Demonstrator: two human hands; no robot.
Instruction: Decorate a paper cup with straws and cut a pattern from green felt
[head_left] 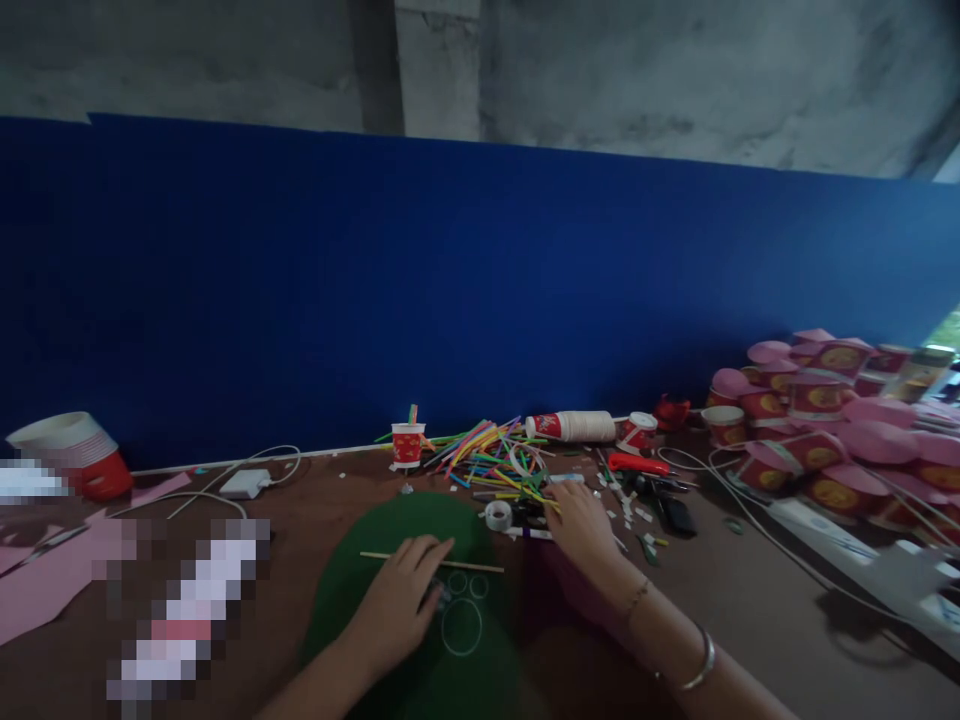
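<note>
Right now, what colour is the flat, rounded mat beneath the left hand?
The flat, rounded mat is dark green; see the head view.

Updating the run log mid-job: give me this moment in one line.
left hand: over wooden stick on green mat, grip unclear | right hand: at near edge of drinking straws, grip unclear | nearby: tape roll

Count: round green mat (420, 515), 1. Thin white circular outlines (462, 599), 3: two small, one large. Slender pale wooden stick (480, 568), 1. Nested stacks of red-and-white paper cups (589, 426), 2. White boxy adapter (244, 485), 1. Thin multicoloured straws (480, 455): many, overlapping, uncountable. Pink-topped red paper cups (821, 393): over ten, exact number obscured.
</note>
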